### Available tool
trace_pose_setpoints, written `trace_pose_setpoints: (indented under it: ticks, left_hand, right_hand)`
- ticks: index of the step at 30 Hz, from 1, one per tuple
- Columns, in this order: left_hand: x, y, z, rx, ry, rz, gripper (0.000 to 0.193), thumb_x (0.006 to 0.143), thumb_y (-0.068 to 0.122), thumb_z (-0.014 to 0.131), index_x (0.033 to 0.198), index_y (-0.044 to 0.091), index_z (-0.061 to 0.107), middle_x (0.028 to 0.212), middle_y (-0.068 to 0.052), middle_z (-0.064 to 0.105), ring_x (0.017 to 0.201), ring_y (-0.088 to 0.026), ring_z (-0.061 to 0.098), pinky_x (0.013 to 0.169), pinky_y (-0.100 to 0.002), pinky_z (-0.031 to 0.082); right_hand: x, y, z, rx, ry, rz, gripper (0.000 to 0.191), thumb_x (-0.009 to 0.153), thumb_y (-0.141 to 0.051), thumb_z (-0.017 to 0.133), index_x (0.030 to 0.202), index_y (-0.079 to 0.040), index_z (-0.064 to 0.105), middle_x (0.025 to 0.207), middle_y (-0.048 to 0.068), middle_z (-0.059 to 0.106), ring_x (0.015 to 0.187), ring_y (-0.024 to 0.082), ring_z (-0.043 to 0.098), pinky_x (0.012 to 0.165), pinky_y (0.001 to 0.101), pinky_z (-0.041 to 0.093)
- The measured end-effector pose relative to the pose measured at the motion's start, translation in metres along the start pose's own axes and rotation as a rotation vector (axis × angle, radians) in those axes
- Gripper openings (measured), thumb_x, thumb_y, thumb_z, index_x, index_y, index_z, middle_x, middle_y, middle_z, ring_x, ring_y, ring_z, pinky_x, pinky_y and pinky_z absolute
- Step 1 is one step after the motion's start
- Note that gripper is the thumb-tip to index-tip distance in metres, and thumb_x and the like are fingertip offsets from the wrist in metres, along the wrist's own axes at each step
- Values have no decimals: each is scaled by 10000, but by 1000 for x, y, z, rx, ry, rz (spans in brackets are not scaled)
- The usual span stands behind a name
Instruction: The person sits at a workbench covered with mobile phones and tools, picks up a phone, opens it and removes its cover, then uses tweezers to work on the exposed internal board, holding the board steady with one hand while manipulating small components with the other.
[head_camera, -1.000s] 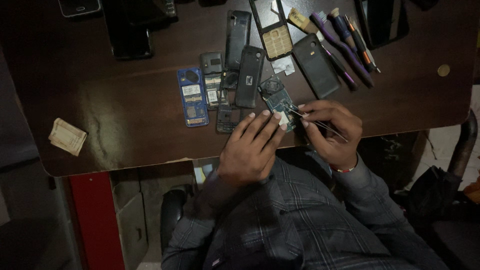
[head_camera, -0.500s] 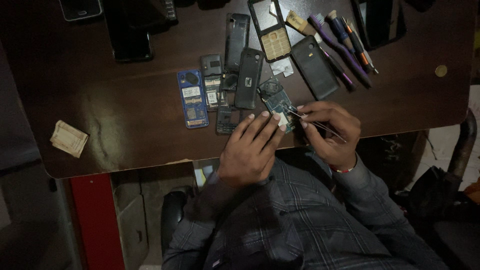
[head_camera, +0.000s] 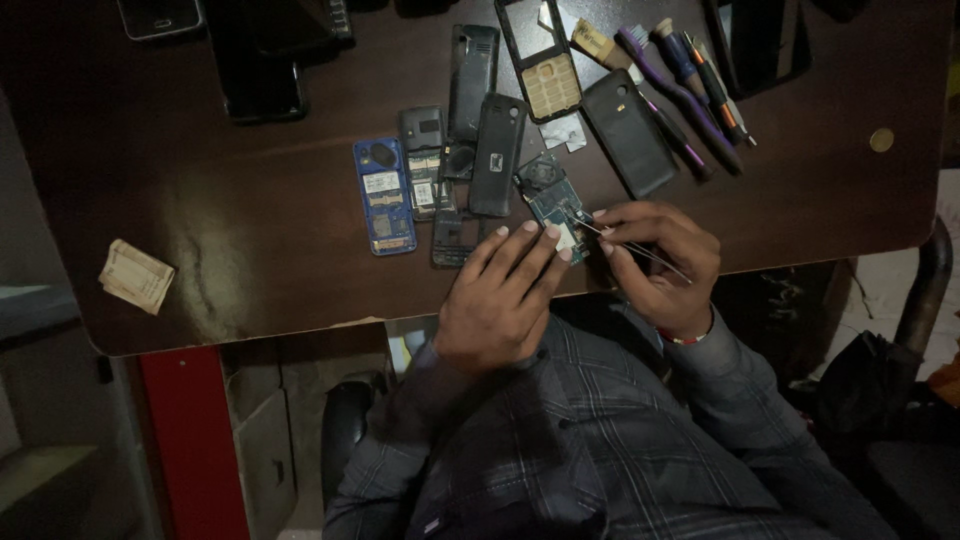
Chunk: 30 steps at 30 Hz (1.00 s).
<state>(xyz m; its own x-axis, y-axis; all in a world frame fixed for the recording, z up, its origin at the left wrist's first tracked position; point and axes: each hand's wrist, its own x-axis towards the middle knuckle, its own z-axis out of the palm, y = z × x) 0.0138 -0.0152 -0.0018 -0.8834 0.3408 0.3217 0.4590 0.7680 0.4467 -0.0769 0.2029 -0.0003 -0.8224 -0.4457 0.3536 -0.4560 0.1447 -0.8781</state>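
A small phone circuit board (head_camera: 551, 202) lies near the front edge of a dark wooden table (head_camera: 250, 250). My left hand (head_camera: 507, 290) rests flat by it, fingertips pressing on the board's near edge. My right hand (head_camera: 660, 262) pinches thin metal tweezers (head_camera: 620, 238), whose tips touch the board. Left of the board lie a blue phone body (head_camera: 383, 196), a black back cover (head_camera: 497, 155) and a small keypad part (head_camera: 456, 238).
Behind the board lie a phone front frame with keypad (head_camera: 541, 62), a dark phone cover (head_camera: 628, 132), a purple brush (head_camera: 680, 96) and screwdrivers (head_camera: 712, 78). A folded paper (head_camera: 136, 276) sits at the left edge. A coin (head_camera: 881, 139) is at the right.
My right hand has shifted slightly, bringing the tweezers lower against the board. My left hand stays put.
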Motion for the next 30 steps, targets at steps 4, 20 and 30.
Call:
trace_pose_setpoints:
  ticks: [4,20,30]
  left_hand:
    - [1,1,-1,-9,-1,-5,530,880,140,729,1380,-11,640,1475,-192,582,1401,-361,529,1194,-536,387]
    - [0,-1,4,9,30,5,485,901,145,719,1359,-4,666,1459,-184,597,1398,-348,543,1203,-534,389]
    - [1,-1,1,-11,19,15,504,897,148,717,1368,-17,647,1472,-203,579,1395,-370,538,1185,-546,395]
  right_hand:
    - [0,-1,0,-5,2,2,128,902,106,708,1014,50,683,1135,205,723,1052,249,742,913,332,617]
    - [0,3,1,-5,10,6,120,896,92,709,1006,48,689,1132,204,728,1051,252,752,908,332,630]
    - [3,-1,0,-25,1,22,112,904,87,724,1000,40,688,1127,192,739,1049,248,753,902,334,618]
